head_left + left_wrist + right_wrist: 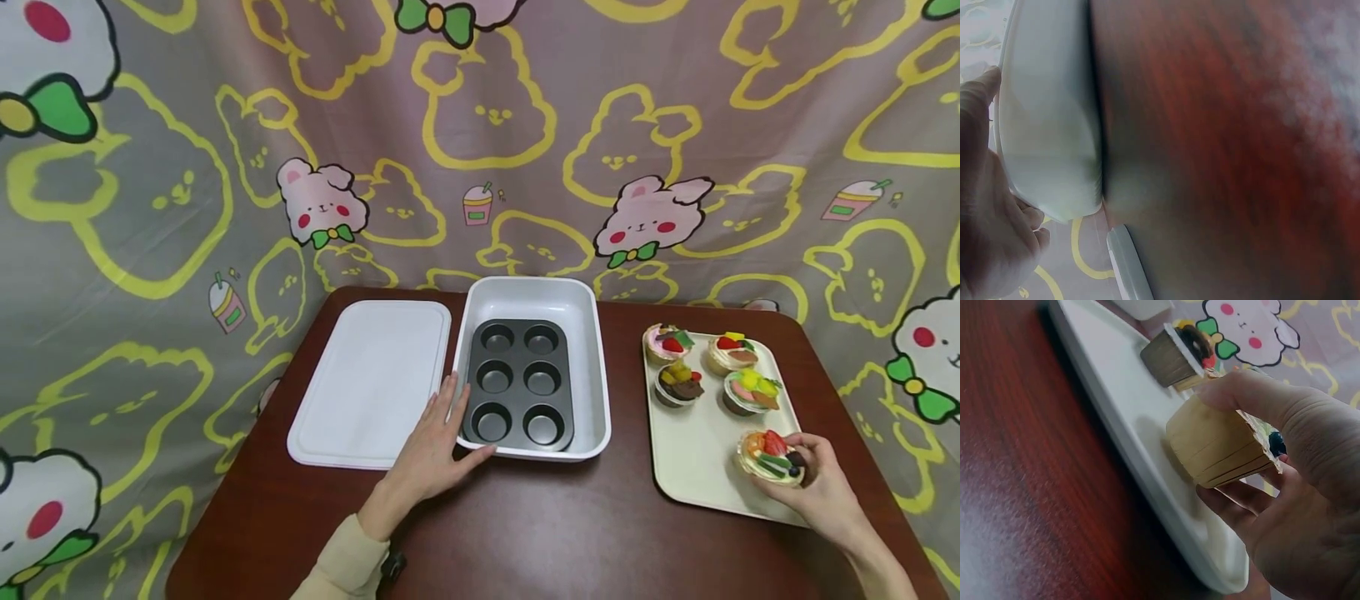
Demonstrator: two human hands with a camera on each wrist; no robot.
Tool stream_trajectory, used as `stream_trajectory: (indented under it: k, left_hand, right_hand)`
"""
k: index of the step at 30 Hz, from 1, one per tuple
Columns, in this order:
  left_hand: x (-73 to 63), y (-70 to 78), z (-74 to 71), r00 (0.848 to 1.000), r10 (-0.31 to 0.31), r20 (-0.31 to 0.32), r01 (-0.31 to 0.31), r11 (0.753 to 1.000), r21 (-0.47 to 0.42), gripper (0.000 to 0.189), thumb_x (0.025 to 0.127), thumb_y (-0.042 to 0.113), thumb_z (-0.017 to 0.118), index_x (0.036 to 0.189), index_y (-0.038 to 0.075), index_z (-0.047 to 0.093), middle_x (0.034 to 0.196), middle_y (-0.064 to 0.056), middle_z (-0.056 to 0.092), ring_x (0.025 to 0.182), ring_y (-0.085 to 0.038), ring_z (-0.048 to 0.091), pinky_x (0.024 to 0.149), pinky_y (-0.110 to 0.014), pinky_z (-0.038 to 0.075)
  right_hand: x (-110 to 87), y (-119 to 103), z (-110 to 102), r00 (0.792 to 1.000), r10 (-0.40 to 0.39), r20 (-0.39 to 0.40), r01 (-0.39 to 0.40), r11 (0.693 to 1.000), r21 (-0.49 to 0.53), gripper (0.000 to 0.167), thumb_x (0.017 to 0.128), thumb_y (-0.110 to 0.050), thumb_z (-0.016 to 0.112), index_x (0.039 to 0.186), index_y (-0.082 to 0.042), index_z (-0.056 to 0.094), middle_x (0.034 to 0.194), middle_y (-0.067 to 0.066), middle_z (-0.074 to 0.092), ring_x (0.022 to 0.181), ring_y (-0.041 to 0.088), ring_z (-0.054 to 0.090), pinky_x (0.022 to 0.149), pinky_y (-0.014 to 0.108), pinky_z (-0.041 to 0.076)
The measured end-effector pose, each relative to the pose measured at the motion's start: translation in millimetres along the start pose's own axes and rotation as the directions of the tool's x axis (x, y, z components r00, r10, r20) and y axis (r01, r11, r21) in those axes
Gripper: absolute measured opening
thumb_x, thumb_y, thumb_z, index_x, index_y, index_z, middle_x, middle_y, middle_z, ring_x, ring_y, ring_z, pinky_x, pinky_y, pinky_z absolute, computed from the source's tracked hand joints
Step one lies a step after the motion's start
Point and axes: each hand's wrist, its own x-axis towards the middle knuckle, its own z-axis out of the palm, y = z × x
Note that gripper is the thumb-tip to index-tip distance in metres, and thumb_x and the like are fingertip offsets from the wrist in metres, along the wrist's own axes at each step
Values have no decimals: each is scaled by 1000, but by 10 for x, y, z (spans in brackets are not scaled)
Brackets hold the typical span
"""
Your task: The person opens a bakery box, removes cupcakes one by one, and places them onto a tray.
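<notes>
My right hand pinches a fruit-topped cupcake between thumb and fingers, over the near right part of the cream tray. In the right wrist view the cupcake's pale pleated wrapper is tilted; whether its base touches the tray I cannot tell. My left hand, fingers spread, rests at the near left corner of a white rectangular bin. Inside that bin lies a dark muffin tin with several cups and no cupcakes in them. The left wrist view shows the hand beside the bin's outer wall.
Several more cupcakes stand towards the tray's far end, among them a chocolate one and a pink-topped one. A flat white lid or board lies left of the bin. A patterned curtain hangs behind the brown table.
</notes>
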Motion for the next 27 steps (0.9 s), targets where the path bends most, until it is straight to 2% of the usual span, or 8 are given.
stream_trajectory:
  k: [12, 19, 21, 22, 25, 27]
  left_hand:
    - [38, 27, 0, 1000, -3, 10, 3, 1000, -2, 104, 88, 81, 40, 161, 13, 15, 171, -6, -1, 158, -20, 4, 127, -45, 19]
    - [21, 28, 6, 1000, -12, 0, 12, 1000, 0, 104, 87, 82, 40, 161, 13, 18, 171, -7, 2, 158, -22, 8, 127, -45, 21]
    - [21, 27, 1, 1000, -8, -4, 8, 1000, 7, 104, 87, 82, 40, 161, 12, 18, 171, -7, 3, 157, -22, 9, 126, -46, 22]
    - [21, 24, -4, 1000, -7, -3, 7, 1000, 10, 104, 87, 82, 39, 161, 12, 18, 171, -7, 3, 157, -22, 9, 126, -46, 22]
    - [24, 14, -36, 1000, -6, 17, 5, 1000, 22, 105, 87, 84, 37, 161, 13, 16, 171, -7, 2, 158, -21, 8, 127, -46, 21]
    - [23, 2, -68, 1000, -3, 30, 3, 1000, 29, 105, 86, 85, 37, 161, 14, 17, 170, -7, 4, 158, -22, 9, 127, -46, 20]
  right_hand:
    - [-32, 89, -32, 998, 43, -43, -46, 997, -69, 78, 68, 19, 79, 117, -25, 37, 91, -37, 55, 86, -21, 48, 73, -1, 33]
    - [-45, 61, -18, 995, 78, -57, -85, 988, -132, 80, 72, 6, 84, 118, -36, 34, 90, -40, 50, 84, -21, 46, 71, 2, 32]
    - [-44, 53, -17, 993, 95, -69, -105, 982, -159, 76, 73, 2, 85, 120, -31, 35, 89, -39, 49, 83, -21, 45, 70, 2, 32]
    - [-46, 47, -14, 992, 104, -76, -117, 976, -183, 73, 73, -2, 86, 121, -27, 36, 90, -36, 50, 82, -22, 43, 69, 2, 31]
    - [-63, 25, 3, 988, 129, -87, -147, 955, -257, 74, 75, -10, 87, 130, -8, 37, 103, -8, 61, 85, -22, 38, 68, 1, 30]
    - [-85, 3, 20, 986, 136, -92, -158, 934, -321, 81, 77, -17, 87, 135, 2, 33, 115, 15, 59, 94, -8, 48, 71, 2, 28]
